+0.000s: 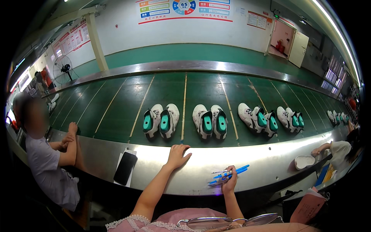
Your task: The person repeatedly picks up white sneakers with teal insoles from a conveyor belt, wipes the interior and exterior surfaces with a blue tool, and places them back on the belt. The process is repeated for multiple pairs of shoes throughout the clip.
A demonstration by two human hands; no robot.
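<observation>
My left hand (177,156) lies on the steel edge (152,154) of the green conveyor belt (201,89), its fingers stretched toward the belt and holding nothing. My right hand (230,181) is closed around several blue and white pens (221,178), above the same steel edge. Beyond my hands, white sneakers with teal insoles stand in pairs on the belt. One pair (159,120) is to the left of the middle, and another pair (210,120) is straight ahead. Two more pairs, one angled pair (257,119) and one farther right pair (290,118), follow along the belt.
A black phone (126,167) rests on white paper to my left. A person (42,154) sits at the left with folded arms. At the right, another person's hand (317,150) touches a white shoe (304,162). More shoes (337,116) stand far right.
</observation>
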